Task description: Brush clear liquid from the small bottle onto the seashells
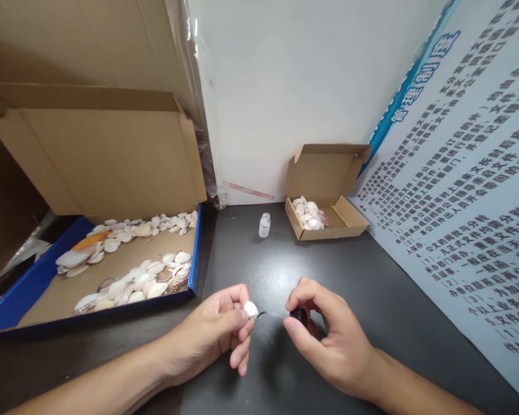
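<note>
Between the thumb and fingers of my left hand (227,323) is a small white seashell (251,310). My right hand (328,334) pinches a black brush cap (300,315), partly covered by the fingers. A faint clear stem seems to run from the cap toward the shell, ending in a thin dark tip (262,313) at the shell's edge. I cannot tell whether the tip touches the shell. Beyond both hands, a small clear bottle (264,226) with a white label stands upright and uncapped on the dark table (242,259).
On the left lies a large open blue-edged cardboard box (194,259) holding many shells in groups. A smaller open cardboard box (341,233) at the back right holds white and pinkish shells. A white panel (294,75) rises behind, and a printed poster (458,190) leans at right.
</note>
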`<state>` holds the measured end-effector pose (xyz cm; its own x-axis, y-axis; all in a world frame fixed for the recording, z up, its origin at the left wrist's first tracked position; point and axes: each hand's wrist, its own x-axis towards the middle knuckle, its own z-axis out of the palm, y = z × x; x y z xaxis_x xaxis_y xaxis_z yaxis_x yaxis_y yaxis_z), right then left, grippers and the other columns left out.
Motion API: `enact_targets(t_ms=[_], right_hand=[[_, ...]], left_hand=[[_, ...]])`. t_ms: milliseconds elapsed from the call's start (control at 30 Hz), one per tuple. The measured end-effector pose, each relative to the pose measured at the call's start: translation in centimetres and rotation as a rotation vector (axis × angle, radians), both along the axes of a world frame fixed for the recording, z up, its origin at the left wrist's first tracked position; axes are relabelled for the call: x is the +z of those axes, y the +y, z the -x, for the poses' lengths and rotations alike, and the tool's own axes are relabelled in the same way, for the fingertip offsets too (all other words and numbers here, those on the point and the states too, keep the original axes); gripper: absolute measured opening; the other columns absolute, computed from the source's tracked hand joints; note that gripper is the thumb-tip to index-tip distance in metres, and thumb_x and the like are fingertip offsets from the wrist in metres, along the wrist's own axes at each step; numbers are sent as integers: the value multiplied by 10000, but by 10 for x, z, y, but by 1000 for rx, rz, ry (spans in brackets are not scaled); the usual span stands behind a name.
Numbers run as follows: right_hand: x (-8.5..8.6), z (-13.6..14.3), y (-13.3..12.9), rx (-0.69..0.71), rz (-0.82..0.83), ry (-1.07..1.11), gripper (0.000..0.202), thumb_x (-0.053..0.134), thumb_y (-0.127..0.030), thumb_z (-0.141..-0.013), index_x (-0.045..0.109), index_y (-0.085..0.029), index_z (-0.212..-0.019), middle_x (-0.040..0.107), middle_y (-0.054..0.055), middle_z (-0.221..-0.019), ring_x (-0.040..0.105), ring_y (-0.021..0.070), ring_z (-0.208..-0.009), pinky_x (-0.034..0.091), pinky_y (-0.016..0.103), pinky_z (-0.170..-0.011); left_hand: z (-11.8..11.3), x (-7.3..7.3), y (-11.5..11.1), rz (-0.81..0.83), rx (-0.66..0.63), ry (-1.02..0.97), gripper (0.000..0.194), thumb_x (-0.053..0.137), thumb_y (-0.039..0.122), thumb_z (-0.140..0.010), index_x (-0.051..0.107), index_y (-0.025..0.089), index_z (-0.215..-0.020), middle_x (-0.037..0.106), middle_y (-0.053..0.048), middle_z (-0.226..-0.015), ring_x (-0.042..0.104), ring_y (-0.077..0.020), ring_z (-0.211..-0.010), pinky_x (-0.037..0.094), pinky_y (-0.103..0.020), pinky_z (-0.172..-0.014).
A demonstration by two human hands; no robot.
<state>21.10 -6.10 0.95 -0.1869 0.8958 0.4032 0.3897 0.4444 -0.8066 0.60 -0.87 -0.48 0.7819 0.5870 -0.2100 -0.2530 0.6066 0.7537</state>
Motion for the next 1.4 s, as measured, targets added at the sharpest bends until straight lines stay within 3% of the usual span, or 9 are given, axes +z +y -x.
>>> enact_targets(t_ms=[667, 1400], right_hand=[[0, -2, 0, 36, -56, -14, 90, 522, -144, -898, 542, -232, -901, 492, -30, -710, 487, 124, -598, 411, 252, -561], [1, 0, 0, 18, 12, 3, 123, 519, -144, -884, 521, -249, -948, 507, -37, -730, 497, 121, -594, 429, 229, -540]], left_hand=[[1, 1, 1, -3, -10, 48, 290, 696, 327, -842, 462, 180, -752, 535, 55, -591, 434, -39, -401, 439, -188, -459], [-1, 5, 1, 2, -4, 77, 289, 740, 349, -792, 512, 172, -774, 467, 69, -571, 355, -45, -436, 374, -197, -472]])
